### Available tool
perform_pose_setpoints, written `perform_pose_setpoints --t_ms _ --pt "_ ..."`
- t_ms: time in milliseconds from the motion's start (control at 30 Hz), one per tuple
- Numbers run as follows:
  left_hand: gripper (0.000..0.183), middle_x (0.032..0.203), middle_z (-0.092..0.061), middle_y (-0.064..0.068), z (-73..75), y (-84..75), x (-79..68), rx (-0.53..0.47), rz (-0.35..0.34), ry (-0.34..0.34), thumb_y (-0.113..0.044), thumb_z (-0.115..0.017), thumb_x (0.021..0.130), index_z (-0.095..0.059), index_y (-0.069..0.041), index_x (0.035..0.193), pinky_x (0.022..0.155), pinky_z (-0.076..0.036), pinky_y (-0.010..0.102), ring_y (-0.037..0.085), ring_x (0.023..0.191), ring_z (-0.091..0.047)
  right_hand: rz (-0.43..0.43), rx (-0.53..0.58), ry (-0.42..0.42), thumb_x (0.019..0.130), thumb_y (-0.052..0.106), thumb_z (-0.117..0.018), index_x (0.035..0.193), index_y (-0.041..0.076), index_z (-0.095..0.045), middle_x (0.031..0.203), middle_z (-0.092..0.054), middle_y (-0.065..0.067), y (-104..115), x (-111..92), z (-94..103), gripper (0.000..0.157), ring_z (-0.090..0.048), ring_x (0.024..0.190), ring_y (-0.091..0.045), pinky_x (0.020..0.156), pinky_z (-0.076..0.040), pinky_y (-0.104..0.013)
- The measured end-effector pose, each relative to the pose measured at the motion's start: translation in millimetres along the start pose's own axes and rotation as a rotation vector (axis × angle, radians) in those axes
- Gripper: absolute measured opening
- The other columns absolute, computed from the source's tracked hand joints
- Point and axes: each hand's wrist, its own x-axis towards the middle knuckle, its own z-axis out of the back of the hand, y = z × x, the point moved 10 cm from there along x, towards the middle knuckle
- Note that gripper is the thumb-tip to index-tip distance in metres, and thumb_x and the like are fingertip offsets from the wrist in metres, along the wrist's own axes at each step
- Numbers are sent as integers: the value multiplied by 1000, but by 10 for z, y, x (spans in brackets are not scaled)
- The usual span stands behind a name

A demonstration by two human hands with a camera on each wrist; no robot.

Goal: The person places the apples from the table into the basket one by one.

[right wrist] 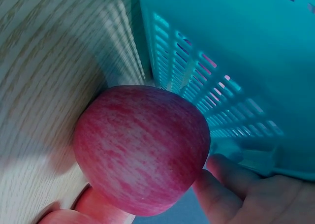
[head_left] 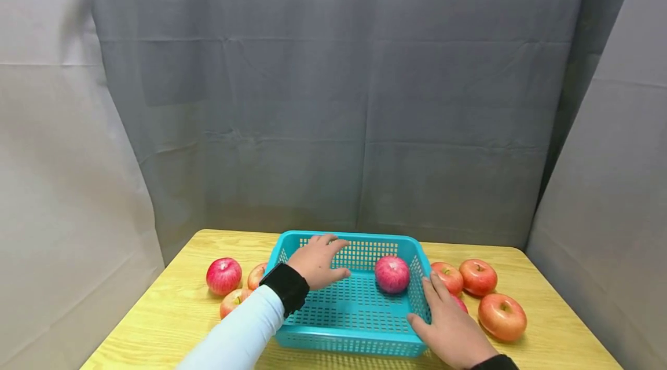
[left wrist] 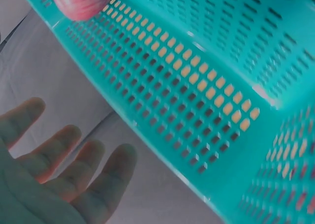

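A turquoise perforated plastic basket [head_left: 349,338] stands on the table with one dark-red apple [head_left: 392,274] inside, toward its right wall. Over the basket's left part hovers my left hand [head_left: 318,263], fingers spread and holding nothing. The left wrist view shows those fingers apart from the basket's far rim. My right hand [head_left: 453,323] is at the basket's right rim, fingers extended. Just outside that wall sits another red apple [right wrist: 142,150], partly hidden by the hand in the head view. In the right wrist view, fingertips [right wrist: 211,189] are against or very near this apple; contact is unclear.
Right of the basket lie several lighter red apples, among them a front one [head_left: 502,317] and a back one [head_left: 477,277]. To the left are a dark-red apple [head_left: 224,276] and paler ones [head_left: 234,302], partly covered by my sleeve. Grey cloth [head_left: 333,98] hangs behind the wooden table [head_left: 151,323].
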Motion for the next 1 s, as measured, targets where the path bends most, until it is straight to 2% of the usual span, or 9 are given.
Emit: perform_pose_setpoints --t_ms 167,333,467,567,833,1000 --pt "62 141 -43 6 197 72 -119 -18 -1 1 -50 -60 89 -43 -23 142 89 -50 42 25 125 -38 -5 -2 9 85 70 -48 146 -1 -27 153 -17 -21 1 7 -15 96 -28 131 -38 96 -37 -63" --pt "63 141 -42 5 335 146 -298 -24 -29 5 -50 -60 88 -42 -22 142 93 -47 43 25 125 -37 10 -4 4 85 69 -49 145 -2 -28 152 -19 -22 35 5 -6 96 -28 130 -38 96 -37 -62" --pt "63 140 -43 7 429 256 -434 5 -38 -21 -49 -62 87 -44 -21 141 88 -50 43 27 124 -37 27 -10 -17 86 67 -50 145 -2 -30 152 -18 -22 52 2 20 93 -29 130 -38 96 -37 -62" --pt "64 139 -43 9 486 375 -526 34 -18 -34 -50 -64 86 -45 -21 140 83 -53 43 27 123 -38 33 -11 -22 86 66 -50 145 -3 -29 152 -19 -22 57 5 23 93 -28 131 -38 97 -37 -62" --pt "65 139 -44 9 622 721 -802 44 64 -65 -48 -66 84 -47 -20 139 85 -52 44 26 123 -39 46 -4 -20 87 65 -51 145 -4 -29 151 -19 -23 89 9 0 93 -26 131 -38 98 -36 -61" --pt "65 139 -45 10 617 898 -945 51 107 -68 -47 -66 84 -47 -19 140 88 -50 46 27 123 -39 42 -6 -19 86 67 -50 144 -4 -30 151 -19 -23 101 6 14 94 -27 131 -39 97 -37 -62"
